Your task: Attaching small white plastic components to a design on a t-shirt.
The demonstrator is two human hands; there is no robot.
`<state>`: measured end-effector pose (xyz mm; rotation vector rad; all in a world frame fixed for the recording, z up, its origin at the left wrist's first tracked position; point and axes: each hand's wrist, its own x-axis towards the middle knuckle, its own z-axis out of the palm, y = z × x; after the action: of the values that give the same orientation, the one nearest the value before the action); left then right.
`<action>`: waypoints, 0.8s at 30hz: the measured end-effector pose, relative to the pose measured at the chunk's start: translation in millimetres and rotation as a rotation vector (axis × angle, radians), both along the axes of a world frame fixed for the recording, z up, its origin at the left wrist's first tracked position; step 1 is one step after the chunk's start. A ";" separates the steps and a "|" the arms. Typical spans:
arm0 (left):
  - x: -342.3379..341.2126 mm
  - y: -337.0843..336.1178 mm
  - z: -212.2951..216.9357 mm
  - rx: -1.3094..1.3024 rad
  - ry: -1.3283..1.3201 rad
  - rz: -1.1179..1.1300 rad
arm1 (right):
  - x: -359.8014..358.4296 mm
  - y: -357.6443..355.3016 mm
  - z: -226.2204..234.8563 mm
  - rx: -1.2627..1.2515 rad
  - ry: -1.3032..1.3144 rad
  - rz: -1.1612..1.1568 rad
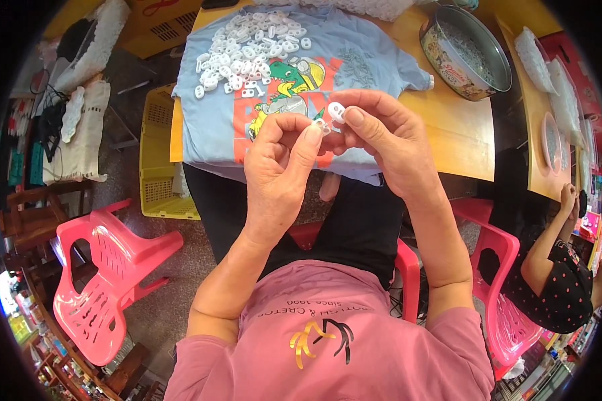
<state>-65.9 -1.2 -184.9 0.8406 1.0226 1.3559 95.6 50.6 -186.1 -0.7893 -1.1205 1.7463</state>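
Above the near edge of the table, my two hands meet with fingertips almost touching. My right hand (396, 147) pinches a small white oval plastic piece with two holes (336, 111) between thumb and forefinger. Between the thumb and forefinger of my left hand (277, 177) is another small whitish piece (323, 126), partly hidden by the fingertips. Beneath them a light blue printed T-shirt (201, 137) is spread over the table. A heap of similar white plastic pieces (251, 50) lies on the shirt, toward its far left.
A round tin (441, 63) of small metallic parts stands on the wooden table (465, 144) at the right. Left of the table is a yellow crate (159, 190). Pink plastic chairs (104, 267) flank me. Another person (555, 277) sits at the far right, by a second table.
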 end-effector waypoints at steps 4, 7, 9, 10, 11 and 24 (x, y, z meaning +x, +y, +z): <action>-0.9 1.2 -0.5 -0.031 -0.004 0.004 | -0.3 -1.8 1.1 0.005 0.002 0.000; 1.0 1.5 0.9 -0.034 0.001 0.012 | -1.8 -2.8 -0.7 0.028 -0.023 -0.022; 1.4 1.5 -0.6 -0.031 0.020 0.017 | -2.6 -3.6 -1.9 0.035 -0.033 -0.036; 1.5 1.5 -1.2 -0.027 0.040 0.022 | -3.0 -4.6 -2.1 0.042 -0.046 -0.057; 2.0 1.7 -0.7 -0.028 0.040 0.022 | -3.4 -5.3 -2.2 0.049 -0.059 -0.077; 1.8 2.9 -3.3 -0.008 0.095 0.045 | -9.0 -9.0 0.5 0.179 -0.167 -0.153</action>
<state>-64.1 1.8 -188.2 0.8874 1.1259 1.3590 86.6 41.6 -185.6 -0.8978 -1.2734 1.4518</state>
